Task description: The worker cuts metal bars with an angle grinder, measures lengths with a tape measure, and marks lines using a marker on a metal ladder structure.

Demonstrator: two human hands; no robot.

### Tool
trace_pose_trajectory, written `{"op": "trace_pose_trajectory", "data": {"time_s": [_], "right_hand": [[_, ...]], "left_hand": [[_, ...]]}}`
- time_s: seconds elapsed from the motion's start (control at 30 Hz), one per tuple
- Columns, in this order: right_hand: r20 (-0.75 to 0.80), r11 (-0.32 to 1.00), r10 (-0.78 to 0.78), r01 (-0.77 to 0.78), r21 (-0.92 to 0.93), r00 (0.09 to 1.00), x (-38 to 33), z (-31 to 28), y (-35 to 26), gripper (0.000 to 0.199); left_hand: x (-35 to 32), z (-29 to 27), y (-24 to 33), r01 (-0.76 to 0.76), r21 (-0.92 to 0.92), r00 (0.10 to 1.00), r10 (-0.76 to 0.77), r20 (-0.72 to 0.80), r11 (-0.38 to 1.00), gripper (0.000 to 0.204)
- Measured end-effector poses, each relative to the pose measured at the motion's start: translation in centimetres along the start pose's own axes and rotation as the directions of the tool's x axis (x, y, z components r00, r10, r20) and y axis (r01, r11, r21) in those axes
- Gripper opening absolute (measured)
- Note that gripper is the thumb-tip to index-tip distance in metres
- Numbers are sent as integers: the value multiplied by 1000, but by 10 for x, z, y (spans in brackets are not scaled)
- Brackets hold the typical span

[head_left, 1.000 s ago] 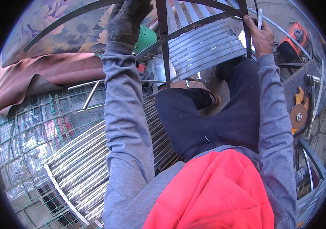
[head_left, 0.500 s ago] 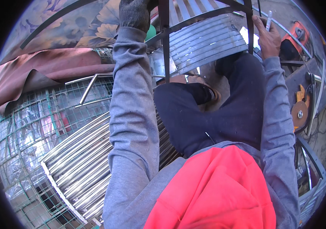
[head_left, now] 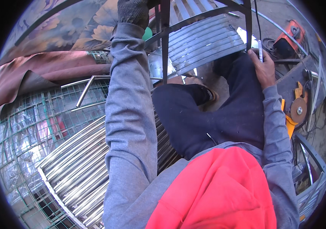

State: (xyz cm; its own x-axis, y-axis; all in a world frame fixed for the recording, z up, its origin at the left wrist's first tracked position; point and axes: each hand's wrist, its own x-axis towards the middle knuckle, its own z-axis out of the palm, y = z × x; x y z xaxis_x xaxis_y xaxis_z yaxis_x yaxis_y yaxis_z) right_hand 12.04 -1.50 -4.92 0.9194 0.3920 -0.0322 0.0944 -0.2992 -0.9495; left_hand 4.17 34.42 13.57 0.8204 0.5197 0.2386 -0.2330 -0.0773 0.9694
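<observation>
My right hand is bare and closed on a slim white marker, which points up. It rests beside my right knee, just below the lower end of an upright bar of a dark metal frame. My left arm stretches forward, and my left hand, in a dark grey knit glove, is at the frame's bars by the upper edge. Its fingers are cut off there, so their grip does not show. Beyond my knees lies a ribbed grey metal panel.
On the right are an angle grinder with a brown disc and an orange-red machine with a cable. Shiny metal tubes and green wire mesh lie left. Brownish-red sheeting and a flowered sheet are farther off.
My right hand, with the marker, has come down and toward me along the frame's right upright. My left hand has shifted slightly up. The view has moved a little.
</observation>
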Motion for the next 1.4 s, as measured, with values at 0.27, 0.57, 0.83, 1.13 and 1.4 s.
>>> {"op": "trace_pose_trajectory", "data": {"time_s": [0.27,0.57,0.83,1.13,1.4], "right_hand": [[65,996,68,-65,-56,996,-6,10,-4,36],[3,996,73,-73,-47,997,-2,5,7,33],[-13,998,38,-38,-53,999,0,4,9,33],[-20,998,46,-47,-50,999,-2,3,1,32],[-7,998,67,-67,9,998,-4,2,3,31]], "left_hand": [[-2,6,-1,29,-51,1000,-29,-1,998,16],[1,-2,3,24,-11,1000,-25,-12,1000,15],[2,-8,4,34,31,999,-34,5,999,18],[13,-27,-8,1,11,1000,-1,-3,1000,27],[1,-15,3,37,59,999,-37,-17,998,27]]}}
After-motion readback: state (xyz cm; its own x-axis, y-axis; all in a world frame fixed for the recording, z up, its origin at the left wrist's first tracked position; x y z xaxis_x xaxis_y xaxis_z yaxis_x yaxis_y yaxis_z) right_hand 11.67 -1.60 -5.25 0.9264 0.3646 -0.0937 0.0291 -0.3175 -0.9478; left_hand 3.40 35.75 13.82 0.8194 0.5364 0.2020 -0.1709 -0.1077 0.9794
